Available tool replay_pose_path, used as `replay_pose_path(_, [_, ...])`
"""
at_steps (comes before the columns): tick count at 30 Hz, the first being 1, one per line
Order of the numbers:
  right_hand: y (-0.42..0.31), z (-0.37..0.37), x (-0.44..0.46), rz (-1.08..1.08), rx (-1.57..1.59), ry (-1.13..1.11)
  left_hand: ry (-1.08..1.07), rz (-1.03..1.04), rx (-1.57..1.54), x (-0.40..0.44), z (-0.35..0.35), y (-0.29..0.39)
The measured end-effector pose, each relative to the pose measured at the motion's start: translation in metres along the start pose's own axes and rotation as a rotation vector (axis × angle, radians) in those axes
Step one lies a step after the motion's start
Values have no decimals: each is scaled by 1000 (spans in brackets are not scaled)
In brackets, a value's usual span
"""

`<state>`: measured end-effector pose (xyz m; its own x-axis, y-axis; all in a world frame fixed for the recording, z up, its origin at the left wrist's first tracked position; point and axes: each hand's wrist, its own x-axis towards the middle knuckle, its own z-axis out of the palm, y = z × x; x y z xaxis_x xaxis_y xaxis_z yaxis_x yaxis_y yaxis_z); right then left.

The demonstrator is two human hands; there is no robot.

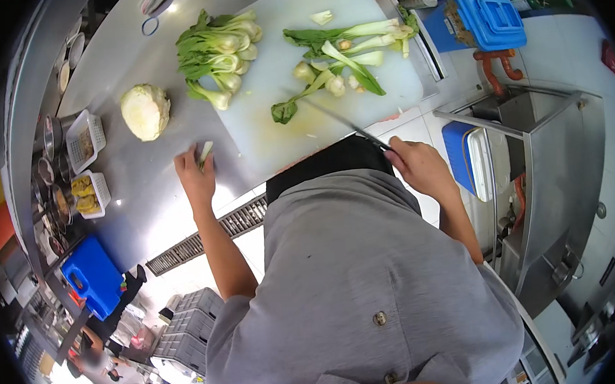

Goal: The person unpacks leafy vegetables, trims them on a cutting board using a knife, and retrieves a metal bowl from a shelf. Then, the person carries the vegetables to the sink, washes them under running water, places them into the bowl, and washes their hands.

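My left hand [195, 173] is over the steel counter, left of the cutting board. Its fingers are closed around a small pale green piece of bok choy [206, 150]. A knife [341, 119] is gripped by its handle in my right hand [421, 167] at the board's near right edge, and its blade reaches in over the white cutting board [275, 141]. Trimmed bok choy stalks [365, 42] and loose leaves lie on the right part of the board. A bunch of whole bok choy [223, 55] is piled across the board's left edge.
A cabbage [146, 112] sits on the steel counter [116, 162]. White baskets [86, 140] and metal bowls line the far left. Blue-lidded bins [489, 19] and a steel sink unit [563, 174] stand at right. Another person [94, 353] appears at lower left.
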<state>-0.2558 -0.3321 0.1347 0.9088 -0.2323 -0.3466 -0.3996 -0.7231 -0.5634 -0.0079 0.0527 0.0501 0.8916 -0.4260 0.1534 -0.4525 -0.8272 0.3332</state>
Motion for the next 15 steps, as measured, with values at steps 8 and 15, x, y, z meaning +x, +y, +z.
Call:
replay_pose_path(8, [9,-12,19,-12,-30,27,-43,-326,-499,-5,0,62])
replay_pose_path(15, [55,-80,75,6,-426,419,-28,29,-547,37,72,169])
